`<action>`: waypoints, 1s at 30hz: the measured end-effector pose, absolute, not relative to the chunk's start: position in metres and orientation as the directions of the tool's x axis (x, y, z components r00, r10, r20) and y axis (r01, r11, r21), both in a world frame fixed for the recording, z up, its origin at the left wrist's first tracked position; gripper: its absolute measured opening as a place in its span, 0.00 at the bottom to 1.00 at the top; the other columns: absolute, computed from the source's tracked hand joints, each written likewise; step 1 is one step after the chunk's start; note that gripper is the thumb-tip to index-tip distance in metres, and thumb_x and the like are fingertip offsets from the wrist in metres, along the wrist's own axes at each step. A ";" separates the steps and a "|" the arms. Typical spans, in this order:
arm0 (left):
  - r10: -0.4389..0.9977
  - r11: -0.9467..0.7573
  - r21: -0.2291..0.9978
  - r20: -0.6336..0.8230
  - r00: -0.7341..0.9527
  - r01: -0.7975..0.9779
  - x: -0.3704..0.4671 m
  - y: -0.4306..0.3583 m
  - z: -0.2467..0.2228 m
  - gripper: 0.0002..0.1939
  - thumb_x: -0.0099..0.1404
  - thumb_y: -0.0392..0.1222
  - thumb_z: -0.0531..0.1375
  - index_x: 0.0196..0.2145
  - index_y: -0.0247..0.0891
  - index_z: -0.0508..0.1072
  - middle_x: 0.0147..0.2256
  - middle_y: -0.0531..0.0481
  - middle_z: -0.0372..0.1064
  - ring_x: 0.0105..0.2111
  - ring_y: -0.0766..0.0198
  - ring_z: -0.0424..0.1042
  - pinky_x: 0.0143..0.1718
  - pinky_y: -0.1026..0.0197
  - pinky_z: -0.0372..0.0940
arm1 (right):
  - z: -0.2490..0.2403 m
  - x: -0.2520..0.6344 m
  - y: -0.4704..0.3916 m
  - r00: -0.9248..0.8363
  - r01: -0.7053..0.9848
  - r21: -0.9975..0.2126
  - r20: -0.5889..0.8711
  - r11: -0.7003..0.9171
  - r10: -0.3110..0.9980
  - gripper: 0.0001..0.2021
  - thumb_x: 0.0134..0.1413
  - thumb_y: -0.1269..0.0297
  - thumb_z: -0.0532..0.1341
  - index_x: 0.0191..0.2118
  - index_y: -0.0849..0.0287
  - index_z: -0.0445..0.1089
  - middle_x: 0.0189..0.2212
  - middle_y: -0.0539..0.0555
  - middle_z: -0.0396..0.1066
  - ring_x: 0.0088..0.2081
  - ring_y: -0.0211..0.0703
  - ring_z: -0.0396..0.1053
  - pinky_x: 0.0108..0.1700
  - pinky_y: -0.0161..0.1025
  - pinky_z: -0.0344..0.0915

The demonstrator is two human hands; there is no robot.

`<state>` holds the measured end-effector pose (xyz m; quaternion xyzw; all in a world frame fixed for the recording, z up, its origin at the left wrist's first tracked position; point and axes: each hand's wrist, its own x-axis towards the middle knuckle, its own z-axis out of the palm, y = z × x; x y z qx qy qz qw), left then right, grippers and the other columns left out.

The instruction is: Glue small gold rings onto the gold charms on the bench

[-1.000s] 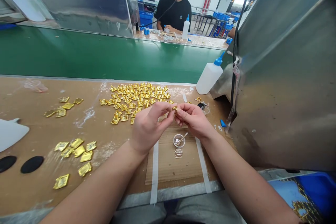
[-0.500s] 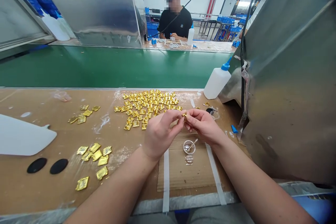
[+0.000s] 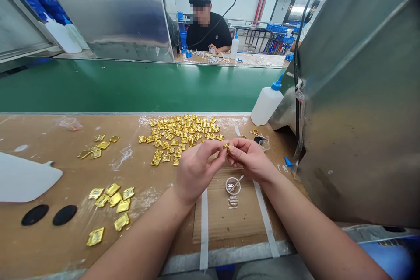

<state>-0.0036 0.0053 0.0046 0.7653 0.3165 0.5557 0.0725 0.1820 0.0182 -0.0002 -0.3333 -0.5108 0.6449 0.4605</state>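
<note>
My left hand and my right hand meet above the cardboard pad. Between their fingertips is a small gold piece, pinched from both sides and partly hidden. Just beyond my hands many gold pieces lie spread on the brown table. Below my hands a small round cup stands on the pad with a cotton swab in it, and a small silvery piece lies in front of it.
Gold pieces lie at the left, near two black discs and a white sheet. A white bottle stands back right beside a metal panel. Beyond the green belt sits a person.
The whole view has shifted slightly. Both hands keep their pinch on the gold piece. Across the belt, the person's head is tilted and lower.
</note>
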 end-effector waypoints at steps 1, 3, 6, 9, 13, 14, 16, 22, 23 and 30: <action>0.566 -0.790 0.464 0.803 0.185 0.401 -0.004 0.005 0.005 0.13 0.68 0.30 0.66 0.47 0.42 0.71 0.41 0.54 0.81 0.40 0.65 0.84 0.44 0.64 0.80 | 0.000 0.182 0.018 -0.354 -0.254 -0.966 0.042 -0.053 0.934 0.18 0.56 0.51 0.73 0.31 0.60 0.72 0.23 0.47 0.69 0.23 0.31 0.62 0.27 0.32 0.59; 0.571 -0.786 0.467 0.799 0.187 0.405 -0.004 0.005 0.005 0.13 0.68 0.30 0.66 0.47 0.42 0.71 0.42 0.54 0.82 0.40 0.65 0.84 0.44 0.64 0.79 | -0.002 0.182 0.019 -0.356 -0.256 -0.965 0.046 -0.050 0.933 0.17 0.57 0.51 0.72 0.31 0.60 0.72 0.23 0.47 0.69 0.23 0.31 0.62 0.27 0.32 0.59; 0.576 -0.778 0.467 0.797 0.180 0.420 -0.004 0.005 0.005 0.12 0.68 0.31 0.66 0.46 0.42 0.71 0.41 0.53 0.82 0.40 0.65 0.84 0.44 0.64 0.80 | -0.003 0.182 0.019 -0.357 -0.257 -0.965 0.048 -0.049 0.933 0.17 0.57 0.52 0.72 0.31 0.60 0.72 0.23 0.47 0.69 0.23 0.31 0.63 0.27 0.32 0.59; 0.577 -0.780 0.470 0.796 0.185 0.413 -0.004 0.004 0.005 0.12 0.69 0.31 0.66 0.47 0.42 0.71 0.42 0.53 0.82 0.40 0.65 0.84 0.44 0.63 0.80 | -0.002 0.182 0.019 -0.360 -0.256 -0.966 0.050 -0.047 0.932 0.17 0.57 0.52 0.72 0.32 0.60 0.72 0.23 0.47 0.69 0.23 0.31 0.62 0.27 0.32 0.59; 0.583 -0.776 0.479 0.793 0.175 0.411 -0.004 0.004 0.005 0.12 0.68 0.31 0.66 0.46 0.43 0.71 0.42 0.53 0.82 0.40 0.65 0.84 0.44 0.63 0.80 | 0.000 0.182 0.019 -0.360 -0.253 -0.966 0.046 -0.050 0.932 0.18 0.57 0.51 0.73 0.32 0.60 0.72 0.23 0.47 0.69 0.23 0.31 0.62 0.26 0.32 0.59; 0.584 -0.775 0.481 0.794 0.172 0.411 -0.003 0.003 0.006 0.12 0.68 0.31 0.66 0.46 0.43 0.72 0.42 0.53 0.83 0.40 0.65 0.84 0.44 0.63 0.80 | 0.000 0.182 0.019 -0.360 -0.252 -0.966 0.044 -0.052 0.932 0.18 0.56 0.51 0.73 0.31 0.60 0.72 0.23 0.47 0.69 0.23 0.31 0.62 0.26 0.32 0.59; 0.583 -0.774 0.480 0.794 0.171 0.412 -0.003 0.003 0.006 0.12 0.68 0.31 0.66 0.46 0.43 0.72 0.42 0.53 0.83 0.39 0.65 0.83 0.44 0.62 0.80 | 0.001 0.182 0.018 -0.359 -0.250 -0.967 0.043 -0.051 0.932 0.18 0.56 0.51 0.73 0.31 0.60 0.72 0.23 0.47 0.69 0.23 0.31 0.62 0.26 0.32 0.59; 0.568 -0.783 0.462 0.803 0.178 0.416 -0.003 0.003 0.007 0.12 0.68 0.31 0.66 0.46 0.43 0.72 0.41 0.53 0.82 0.39 0.66 0.83 0.43 0.62 0.80 | 0.001 0.182 0.018 -0.363 -0.240 -0.969 0.035 -0.057 0.931 0.18 0.55 0.50 0.73 0.31 0.60 0.72 0.23 0.47 0.69 0.23 0.31 0.62 0.26 0.32 0.60; 0.564 -0.786 0.457 0.806 0.179 0.417 -0.003 0.003 0.007 0.11 0.68 0.31 0.66 0.46 0.43 0.72 0.40 0.53 0.82 0.39 0.66 0.83 0.43 0.63 0.80 | 0.001 0.182 0.018 -0.363 -0.242 -0.969 0.035 -0.058 0.931 0.18 0.55 0.50 0.73 0.31 0.60 0.72 0.23 0.47 0.69 0.23 0.31 0.62 0.26 0.32 0.60; 0.569 -0.788 0.469 0.802 0.182 0.398 -0.003 0.003 0.008 0.11 0.68 0.30 0.66 0.45 0.41 0.72 0.41 0.51 0.82 0.41 0.64 0.83 0.44 0.62 0.80 | 0.004 0.182 0.017 -0.364 -0.248 -0.966 0.025 -0.072 0.931 0.18 0.55 0.50 0.73 0.31 0.60 0.71 0.23 0.47 0.69 0.23 0.31 0.62 0.26 0.32 0.60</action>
